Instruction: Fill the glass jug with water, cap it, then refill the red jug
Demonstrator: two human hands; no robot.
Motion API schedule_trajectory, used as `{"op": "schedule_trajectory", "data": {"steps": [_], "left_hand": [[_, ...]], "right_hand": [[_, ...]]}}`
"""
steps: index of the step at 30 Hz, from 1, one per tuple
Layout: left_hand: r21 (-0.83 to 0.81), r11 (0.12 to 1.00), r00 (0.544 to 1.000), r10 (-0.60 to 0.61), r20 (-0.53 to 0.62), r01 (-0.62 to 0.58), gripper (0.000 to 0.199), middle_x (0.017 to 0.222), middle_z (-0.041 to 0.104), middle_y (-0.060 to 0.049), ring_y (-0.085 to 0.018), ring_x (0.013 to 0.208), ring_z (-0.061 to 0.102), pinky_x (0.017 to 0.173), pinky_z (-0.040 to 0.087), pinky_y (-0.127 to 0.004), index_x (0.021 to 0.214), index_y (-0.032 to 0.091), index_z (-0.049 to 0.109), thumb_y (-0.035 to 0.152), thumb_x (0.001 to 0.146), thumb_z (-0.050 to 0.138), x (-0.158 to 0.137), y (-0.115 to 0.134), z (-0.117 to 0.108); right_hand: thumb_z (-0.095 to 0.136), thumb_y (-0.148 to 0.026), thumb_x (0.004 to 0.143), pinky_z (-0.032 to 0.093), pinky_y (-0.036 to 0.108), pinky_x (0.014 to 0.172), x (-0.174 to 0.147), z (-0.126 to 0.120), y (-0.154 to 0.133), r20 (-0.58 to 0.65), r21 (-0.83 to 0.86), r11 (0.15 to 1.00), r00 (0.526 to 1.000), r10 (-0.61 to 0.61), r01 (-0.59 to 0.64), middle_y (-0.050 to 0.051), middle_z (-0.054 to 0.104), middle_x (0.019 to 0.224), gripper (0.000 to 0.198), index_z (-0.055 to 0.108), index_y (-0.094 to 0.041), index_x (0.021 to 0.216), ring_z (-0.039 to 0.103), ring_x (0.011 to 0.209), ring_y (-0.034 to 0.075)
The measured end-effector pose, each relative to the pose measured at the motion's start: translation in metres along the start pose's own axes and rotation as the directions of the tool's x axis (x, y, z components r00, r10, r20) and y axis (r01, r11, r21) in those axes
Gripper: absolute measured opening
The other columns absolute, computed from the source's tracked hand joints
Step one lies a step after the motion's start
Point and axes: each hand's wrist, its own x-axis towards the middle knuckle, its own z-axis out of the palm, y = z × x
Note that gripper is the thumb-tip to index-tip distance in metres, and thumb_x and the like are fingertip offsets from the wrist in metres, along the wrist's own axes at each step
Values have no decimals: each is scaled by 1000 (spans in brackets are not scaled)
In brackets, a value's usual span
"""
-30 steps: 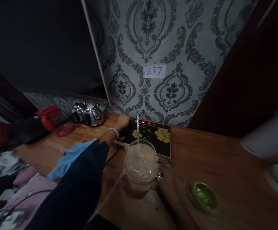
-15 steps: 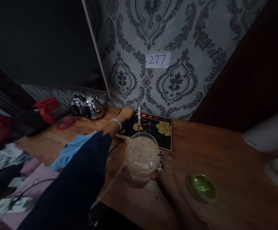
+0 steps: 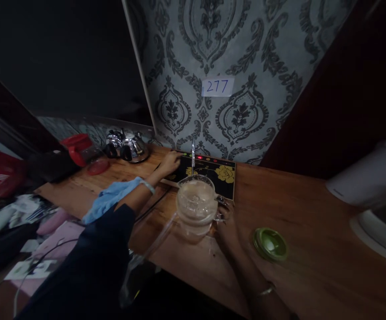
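Note:
A clear glass pitcher (image 3: 196, 209) filled with water stands over the table in front of the tea stove. My right hand (image 3: 226, 221) is closed about its handle on the right side. A slim chrome spout (image 3: 193, 155) rises behind the pitcher, above its rim. My left hand (image 3: 170, 162) is stretched to the back left, a finger reaching the row of buttons along the far edge of the black tea stove (image 3: 224, 182) with gold flowers. It holds nothing that I can see. A red display glows on the stove. Right of my right hand lies a green lid (image 3: 270, 244).
Two shiny kettles (image 3: 134, 147) and a red-topped pitcher (image 3: 86, 153) stand at the back left. A blue cloth (image 3: 109, 198) lies under my left forearm. A large white appliance (image 3: 369, 173) is at the right. Clothes and a power strip (image 3: 36, 269) lie at the lower left.
My left hand has shifted slightly left and toward me, its fingertip still at the buttons. The water's surface looks less foamy. The view has moved a little.

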Motion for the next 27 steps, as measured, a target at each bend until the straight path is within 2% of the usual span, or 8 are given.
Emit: {"op": "schedule_trajectory", "data": {"steps": [2, 5, 7, 10, 14, 18, 24, 27], "left_hand": [[-338, 936, 995, -89, 36, 96, 38, 109, 69, -11, -21, 104, 61, 95, 47, -36, 118, 12, 64, 25, 86, 47, -30, 9, -5], [-725, 657, 973, -217, 81, 207, 51, 107, 71, -14, -24, 99, 65, 87, 51, -38, 122, 10, 61, 45, 90, 44, -76, 25, -7], [-845, 488, 962, -250, 107, 221, 60, 111, 70, -16, -26, 103, 65, 89, 51, -40, 122, 10, 62, 55, 89, 41, -103, 38, -3], [-917, 356, 961, -262, 86, 179, 69, 121, 66, -15, -28, 112, 62, 96, 48, -42, 125, 14, 61, 66, 86, 39, -138, 60, 7], [-947, 320, 982, -188, -21, 41, 68, 138, 56, -10, -28, 128, 50, 106, 41, -41, 137, 21, 50, 66, 85, 44, -171, 94, 22], [-927, 374, 985, -162, -66, -1, 75, 143, 50, -8, -25, 135, 44, 111, 37, -38, 145, 26, 38, 62, 81, 56, -185, 116, 31], [-881, 467, 966, -185, -180, -75, 89, 143, 49, -10, -26, 134, 43, 113, 34, -35, 144, 23, 37, 69, 73, 60, -180, 116, 42], [-880, 466, 960, -195, -200, -88, 88, 145, 47, -10, -27, 136, 41, 114, 33, -37, 143, 23, 37, 67, 72, 63, -183, 115, 46]], "right_hand": [[51, -22, 76, 43, 41, 100, 2, 0, -3, -16, 14, 1000, 1000, 10, -10, 7, 69, 110, 23, 71, -23, 87, 57, 114, 23], [50, -31, 81, 43, 41, 100, 3, -1, -7, 8, 39, 999, 1000, 26, -27, 8, 69, 113, 24, 71, -22, 87, 57, 115, 24], [50, -38, 83, 44, 42, 98, 2, -3, -8, 28, 68, 996, 998, 59, -60, 10, 69, 113, 29, 72, -20, 89, 58, 113, 26], [49, -48, 84, 47, 43, 93, -2, -4, -10, 80, 121, 981, 986, 144, -153, 10, 72, 104, 39, 72, -18, 93, 63, 103, 27], [47, -53, 84, 49, 40, 88, -10, -3, -17, 131, 133, 971, 974, 182, -200, 9, 73, 93, 45, 71, -16, 89, 64, 95, 27], [45, -51, 86, 48, 38, 88, -17, -3, -22, 128, 127, 974, 977, 173, -189, 9, 73, 93, 44, 70, -14, 90, 63, 94, 25], [47, -55, 84, 49, 38, 86, -16, -4, -17, 164, 190, 955, 967, 197, -227, 8, 72, 87, 46, 69, -15, 86, 63, 91, 25], [51, -56, 81, 47, 40, 89, -15, -6, -16, 171, 236, 949, 970, 171, -209, 10, 73, 94, 45, 70, -15, 88, 63, 92, 25]]}}
